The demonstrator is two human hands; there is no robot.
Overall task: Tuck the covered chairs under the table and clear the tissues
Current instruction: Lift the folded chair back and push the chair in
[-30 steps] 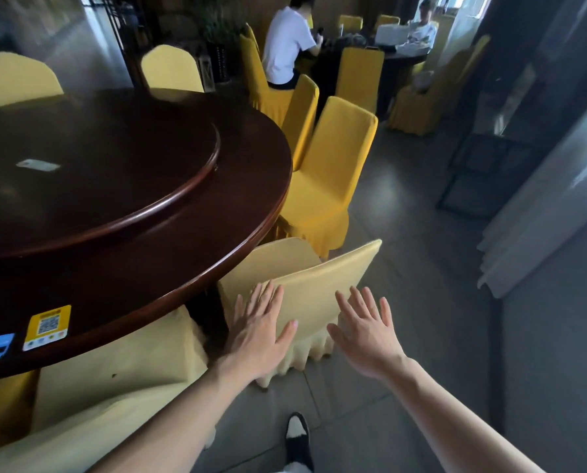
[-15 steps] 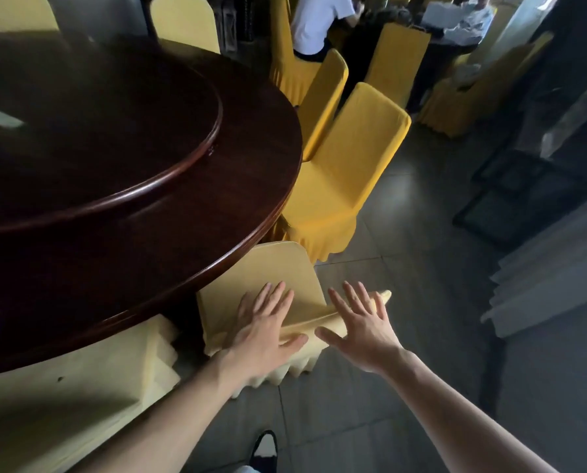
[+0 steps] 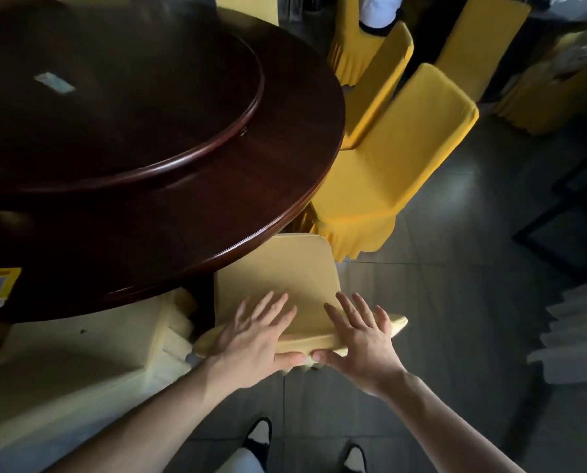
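Note:
A pale yellow covered chair [image 3: 281, 274] stands at the edge of the round dark wooden table [image 3: 223, 186], its seat partly under the rim. Both hands lie on the top of its backrest. My left hand [image 3: 254, 339] rests there with fingers spread and straight, thumb under the edge. My right hand [image 3: 363, 339] lies beside it, fingers straight, thumb against the backrest's near side. A second pale covered chair [image 3: 80, 356] sits at the lower left, tucked under the table. A small white tissue packet [image 3: 54, 82] lies on the turntable.
A brighter yellow covered chair [image 3: 397, 158] stands out from the table to the right, with another [image 3: 377, 87] behind it. More yellow chairs and a seated person [image 3: 375, 10] are at the far table. White curtains [image 3: 578, 336] hang on the right. My feet [image 3: 259, 438] are on the grey tiles.
Both hands have come down onto the chair's backrest and pressed it toward the table. The view has tilted downward and closer to the chair.

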